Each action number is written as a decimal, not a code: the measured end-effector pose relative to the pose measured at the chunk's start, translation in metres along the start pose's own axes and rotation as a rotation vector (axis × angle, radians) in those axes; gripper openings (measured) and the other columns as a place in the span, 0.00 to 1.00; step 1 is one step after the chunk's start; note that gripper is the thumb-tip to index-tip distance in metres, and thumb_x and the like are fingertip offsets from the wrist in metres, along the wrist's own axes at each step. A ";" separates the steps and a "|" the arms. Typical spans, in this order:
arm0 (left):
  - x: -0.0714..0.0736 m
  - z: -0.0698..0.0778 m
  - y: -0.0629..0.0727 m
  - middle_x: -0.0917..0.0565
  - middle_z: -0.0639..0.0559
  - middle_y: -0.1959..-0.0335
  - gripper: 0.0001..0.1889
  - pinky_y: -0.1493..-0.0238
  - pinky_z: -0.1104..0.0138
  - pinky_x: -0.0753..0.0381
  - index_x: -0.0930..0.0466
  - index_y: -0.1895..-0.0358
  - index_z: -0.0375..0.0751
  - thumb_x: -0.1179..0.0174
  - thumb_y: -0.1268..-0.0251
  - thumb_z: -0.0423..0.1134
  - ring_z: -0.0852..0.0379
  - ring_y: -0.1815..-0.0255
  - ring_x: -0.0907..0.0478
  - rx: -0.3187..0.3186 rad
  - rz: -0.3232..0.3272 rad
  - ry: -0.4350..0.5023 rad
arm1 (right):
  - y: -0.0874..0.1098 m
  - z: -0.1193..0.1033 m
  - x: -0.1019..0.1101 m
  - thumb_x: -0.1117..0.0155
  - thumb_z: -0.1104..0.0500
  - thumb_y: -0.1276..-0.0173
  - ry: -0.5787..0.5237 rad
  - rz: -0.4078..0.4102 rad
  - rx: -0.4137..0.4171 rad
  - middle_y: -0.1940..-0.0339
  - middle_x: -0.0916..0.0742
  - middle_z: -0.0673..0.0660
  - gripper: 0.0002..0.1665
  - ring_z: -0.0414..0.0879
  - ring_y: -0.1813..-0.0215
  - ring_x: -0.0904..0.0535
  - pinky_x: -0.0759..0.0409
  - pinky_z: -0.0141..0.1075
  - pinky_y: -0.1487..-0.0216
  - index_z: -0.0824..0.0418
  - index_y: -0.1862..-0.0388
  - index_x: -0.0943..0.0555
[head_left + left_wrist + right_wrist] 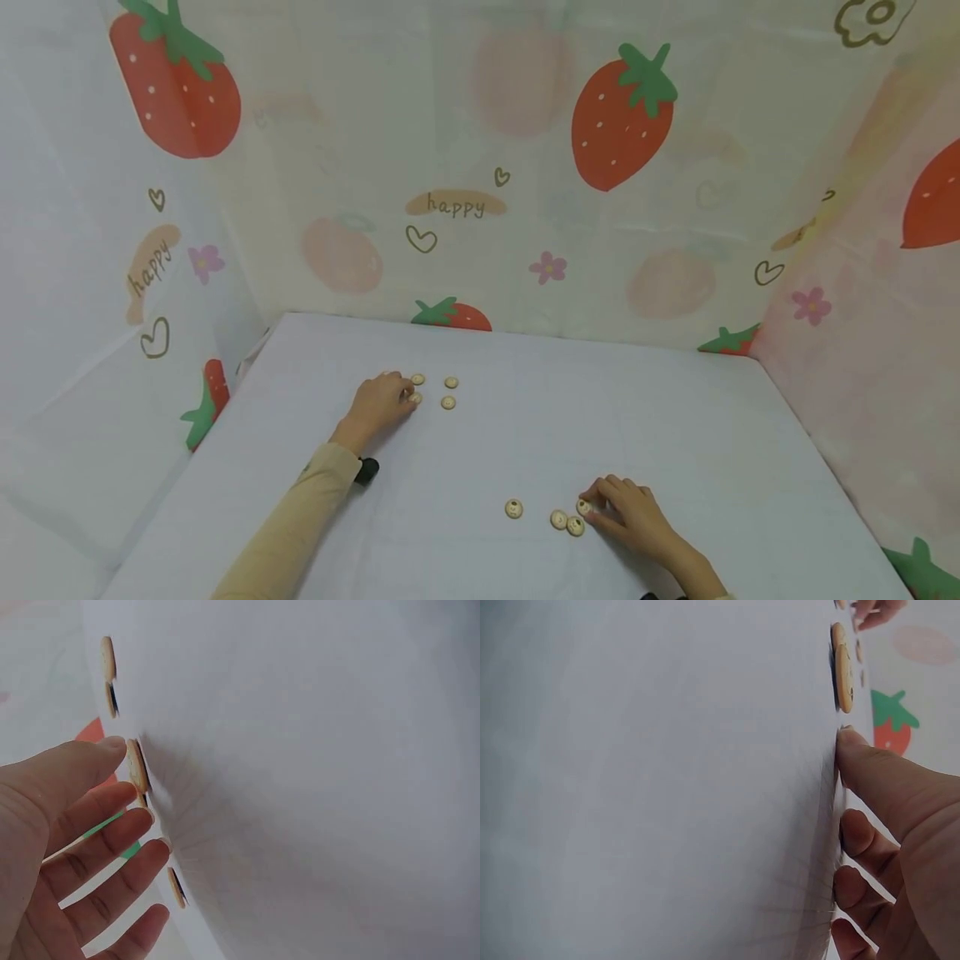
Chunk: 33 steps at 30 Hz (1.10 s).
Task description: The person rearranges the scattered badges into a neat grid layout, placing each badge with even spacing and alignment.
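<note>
Small round wooden-looking discs with dark face-like marks lie in two groups. At the far left group, my left hand [381, 401] pinches a disc [137, 766] between thumb and index finger, the other fingers spread. Beside it lie a back disc [417, 378] and two more, one a front disc [447, 402]. Near the front right, my right hand [630, 510] holds a disc [583, 507] by its edges with thumb and index finger. In the right wrist view the thumb mostly hides that disc. Two touching discs [575, 526] lie just left of this hand.
A single disc [513, 508] lies farther left of the right-hand group. White cloth covers the table [600, 417]. Strawberry-printed curtains [525, 167] hang behind it and at both sides. Another disc [176, 887] shows beneath the left fingers.
</note>
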<state>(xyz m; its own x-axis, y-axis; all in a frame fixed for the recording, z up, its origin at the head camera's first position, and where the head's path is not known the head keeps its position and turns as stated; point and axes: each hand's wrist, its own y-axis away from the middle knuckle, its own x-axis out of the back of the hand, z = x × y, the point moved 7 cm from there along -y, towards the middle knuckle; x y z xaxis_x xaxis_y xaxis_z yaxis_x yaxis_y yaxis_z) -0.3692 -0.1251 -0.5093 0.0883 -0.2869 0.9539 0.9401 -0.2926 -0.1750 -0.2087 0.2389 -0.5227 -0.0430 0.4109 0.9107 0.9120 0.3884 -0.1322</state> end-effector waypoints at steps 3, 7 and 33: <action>0.002 0.003 0.005 0.20 0.52 0.70 0.11 0.71 0.60 0.25 0.15 0.63 0.44 0.36 0.47 0.44 0.56 0.70 0.24 -0.005 0.016 0.017 | 0.000 0.000 0.000 0.38 0.45 0.39 0.005 -0.002 -0.005 0.68 0.25 0.35 0.10 0.33 0.63 0.32 0.35 0.42 0.58 0.43 0.60 0.24; 0.005 0.010 0.012 0.19 0.52 0.69 0.10 0.69 0.59 0.24 0.15 0.64 0.44 0.35 0.48 0.43 0.54 0.68 0.21 -0.003 0.022 0.042 | 0.000 0.000 0.000 0.38 0.45 0.39 0.008 0.003 0.004 0.68 0.25 0.35 0.10 0.33 0.63 0.32 0.35 0.42 0.59 0.44 0.60 0.24; 0.010 0.078 0.048 0.20 0.55 0.69 0.11 0.67 0.60 0.24 0.16 0.63 0.45 0.33 0.49 0.46 0.58 0.68 0.22 -0.196 0.102 0.014 | 0.002 -0.004 0.003 0.38 0.46 0.38 -0.002 0.041 0.071 0.68 0.25 0.36 0.10 0.33 0.65 0.33 0.37 0.39 0.62 0.45 0.59 0.23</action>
<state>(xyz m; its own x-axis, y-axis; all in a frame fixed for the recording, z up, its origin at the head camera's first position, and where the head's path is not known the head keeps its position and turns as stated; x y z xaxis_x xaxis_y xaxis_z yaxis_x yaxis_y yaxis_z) -0.2974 -0.0708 -0.4893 0.1737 -0.3360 0.9257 0.8444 -0.4328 -0.3156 -0.2054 0.2378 -0.5189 -0.0067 0.4291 0.9033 0.8816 0.4289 -0.1972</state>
